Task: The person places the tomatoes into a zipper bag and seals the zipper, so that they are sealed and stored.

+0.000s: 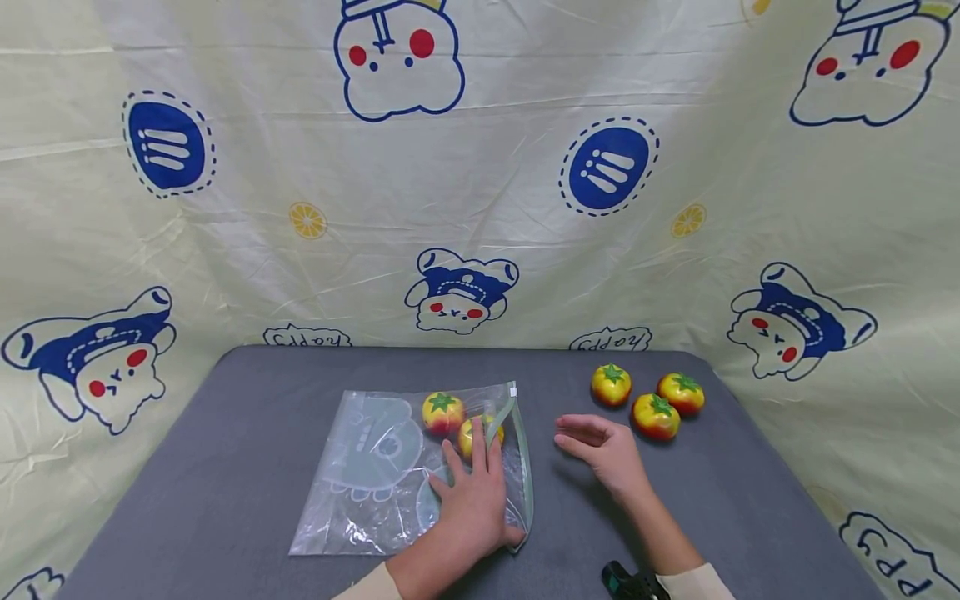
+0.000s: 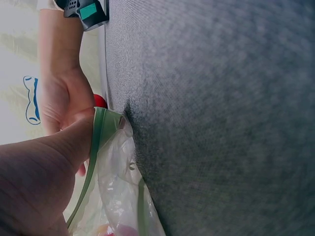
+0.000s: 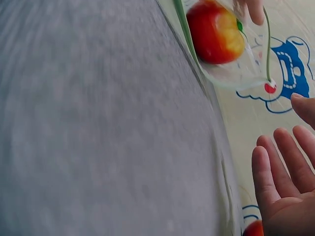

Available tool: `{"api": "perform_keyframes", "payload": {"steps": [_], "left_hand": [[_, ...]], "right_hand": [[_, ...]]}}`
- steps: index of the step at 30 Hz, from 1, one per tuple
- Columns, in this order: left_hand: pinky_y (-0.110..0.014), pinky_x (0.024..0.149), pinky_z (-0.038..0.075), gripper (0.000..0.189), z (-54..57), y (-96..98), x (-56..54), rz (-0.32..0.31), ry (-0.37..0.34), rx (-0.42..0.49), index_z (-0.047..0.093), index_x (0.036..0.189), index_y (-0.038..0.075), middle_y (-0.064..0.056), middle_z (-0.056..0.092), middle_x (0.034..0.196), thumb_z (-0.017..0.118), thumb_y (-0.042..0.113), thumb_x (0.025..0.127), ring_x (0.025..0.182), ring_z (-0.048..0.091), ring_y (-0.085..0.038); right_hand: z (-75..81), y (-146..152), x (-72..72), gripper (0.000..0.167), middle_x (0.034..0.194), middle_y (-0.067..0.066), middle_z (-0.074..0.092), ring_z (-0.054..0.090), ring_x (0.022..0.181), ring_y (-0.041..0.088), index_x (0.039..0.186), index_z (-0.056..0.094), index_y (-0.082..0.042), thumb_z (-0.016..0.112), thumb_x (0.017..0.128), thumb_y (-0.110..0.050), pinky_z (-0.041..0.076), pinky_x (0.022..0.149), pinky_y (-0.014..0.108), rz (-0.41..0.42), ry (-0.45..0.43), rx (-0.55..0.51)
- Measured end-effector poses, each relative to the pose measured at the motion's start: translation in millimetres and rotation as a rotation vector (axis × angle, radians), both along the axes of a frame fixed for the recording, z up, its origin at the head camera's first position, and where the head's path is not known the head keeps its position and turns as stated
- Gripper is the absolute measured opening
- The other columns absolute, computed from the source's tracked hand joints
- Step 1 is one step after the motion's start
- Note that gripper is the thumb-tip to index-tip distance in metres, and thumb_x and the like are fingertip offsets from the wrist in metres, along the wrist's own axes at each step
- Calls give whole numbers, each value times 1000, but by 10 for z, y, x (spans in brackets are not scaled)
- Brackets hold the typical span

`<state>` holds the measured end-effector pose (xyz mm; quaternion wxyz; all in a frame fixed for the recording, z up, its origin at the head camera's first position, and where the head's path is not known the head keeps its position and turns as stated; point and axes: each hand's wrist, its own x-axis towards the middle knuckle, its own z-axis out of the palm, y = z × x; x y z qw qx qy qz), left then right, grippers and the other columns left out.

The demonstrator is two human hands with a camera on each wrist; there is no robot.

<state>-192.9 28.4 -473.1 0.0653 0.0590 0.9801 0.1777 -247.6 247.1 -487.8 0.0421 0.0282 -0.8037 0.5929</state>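
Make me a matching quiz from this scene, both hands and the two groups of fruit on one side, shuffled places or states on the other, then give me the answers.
Column one:
1. Left hand
2. Fruit trio
3. Right hand
4. Fruit pair

Column two:
A. Inside the clear bag
B. Empty, to the bag's right
C. Toward the far right corner of the table
D. Spread out over the bag

Right pairs: 1-D, 2-C, 3-B, 4-A.

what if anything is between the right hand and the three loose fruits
In the head view, nothing visible stands between the right hand and the front loose fruit or left loose fruit. The front one lies between the hand and the rightmost fruit.
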Motion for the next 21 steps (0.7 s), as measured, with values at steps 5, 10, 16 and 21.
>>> {"api": "perform_keyframes", "payload": {"steps": [5, 10, 16, 21], "left_hand": [[-84, 101, 32, 133, 7, -8, 16, -5, 19, -5, 32, 160, 14, -11, -1, 174, 99, 56, 53, 150, 13, -61], [-83, 102, 32, 133, 7, -13, 22, -11, 34, -22, 33, 160, 14, -12, 0, 174, 98, 57, 53, 150, 15, -61], [-82, 104, 32, 133, 9, -17, 27, -5, 44, -22, 32, 159, 14, -13, 2, 174, 98, 58, 52, 150, 15, -61], [-82, 104, 31, 133, 6, -18, 22, -1, 33, -25, 32, 159, 15, -14, 2, 173, 98, 59, 52, 150, 15, -61]], "right_hand": [[19, 113, 15, 43, 123, 19, 74, 72, 98, 0, 122, 72, -1, 84, 86, -21, 55, 86, 15, -39, 19, 4], [34, 206, 43, 44, 123, 16, 74, 71, 100, 0, 124, 72, -3, 84, 87, -25, 55, 86, 15, -90, 36, 13], [62, 297, 77, 45, 115, 4, 78, 71, 96, -2, 123, 72, -3, 84, 87, -26, 56, 83, 13, -168, 59, 8], [88, 377, 77, 42, 102, -14, 78, 71, 90, -4, 119, 74, -3, 84, 87, -28, 56, 80, 13, -256, 90, 11]]}}
